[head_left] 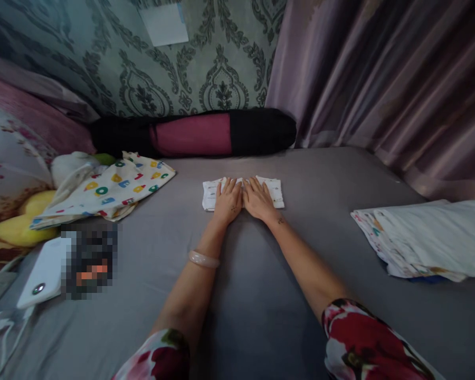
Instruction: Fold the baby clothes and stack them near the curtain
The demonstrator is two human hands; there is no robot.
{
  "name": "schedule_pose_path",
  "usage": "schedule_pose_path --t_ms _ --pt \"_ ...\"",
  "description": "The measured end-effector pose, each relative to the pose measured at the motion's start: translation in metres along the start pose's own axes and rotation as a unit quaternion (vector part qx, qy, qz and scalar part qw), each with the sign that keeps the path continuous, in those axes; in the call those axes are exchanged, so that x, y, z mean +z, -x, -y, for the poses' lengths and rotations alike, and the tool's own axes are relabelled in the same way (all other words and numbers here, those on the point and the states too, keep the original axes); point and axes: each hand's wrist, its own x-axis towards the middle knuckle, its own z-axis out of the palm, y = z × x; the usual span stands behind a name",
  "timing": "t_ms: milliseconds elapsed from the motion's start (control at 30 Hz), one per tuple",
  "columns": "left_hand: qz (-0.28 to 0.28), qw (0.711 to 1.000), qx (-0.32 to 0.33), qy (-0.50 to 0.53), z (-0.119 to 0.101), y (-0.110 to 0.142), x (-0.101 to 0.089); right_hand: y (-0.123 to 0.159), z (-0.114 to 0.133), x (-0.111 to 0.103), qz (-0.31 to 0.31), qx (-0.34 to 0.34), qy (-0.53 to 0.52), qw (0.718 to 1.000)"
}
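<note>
A small folded white cloth [277, 192] with a faint print lies flat on the grey sheet [253, 274]. My left hand [228, 199] rests on its left half, fingers stretched out and palm down. On the right half, my right hand [258, 198] lies flat in the same way, its fingers pointing away from me. The two hands are side by side, with their thumbs close together over the middle of the cloth. Much of the cloth's centre is hidden under them.
A stack of folded cloths [427, 237] lies at the right. At the left are a letter-print cloth [114, 184], a yellow plush [19, 221], a white power bank [47, 269] with a cable and a blurred-out item. A black and maroon bolster [193, 134] lies along the wall.
</note>
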Motion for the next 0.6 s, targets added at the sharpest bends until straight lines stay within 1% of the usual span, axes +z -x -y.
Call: schedule_pose_path --t_ms 67,167,333,400,467,533,600 --pt "0.023 1.0 -0.006 0.006 0.0 0.0 0.003 0.0 0.002 0.002 0.012 -0.01 -0.001 1.0" --pt "0.055 0.998 -0.012 0.014 0.002 0.001 0.006 0.0 0.001 0.008 0.029 -0.008 0.005 1.0" --pt "0.054 0.998 -0.015 0.024 0.001 0.001 0.001 0.0 -0.002 0.011 0.029 -0.009 0.015 0.999" --pt "0.043 0.999 -0.02 0.025 0.002 0.0 -0.001 0.0 -0.002 0.008 0.037 -0.009 0.015 0.999" --pt "0.015 0.999 -0.039 0.016 0.006 -0.001 -0.004 -0.003 0.001 0.003 0.052 -0.005 0.016 0.999" --pt "-0.023 0.997 -0.077 0.003 0.014 -0.001 -0.007 -0.008 0.007 -0.002 0.059 0.0 0.014 0.998" --pt "-0.052 0.992 -0.118 -0.003 0.023 0.001 -0.009 -0.015 0.015 -0.003 0.046 -0.002 0.01 0.999"
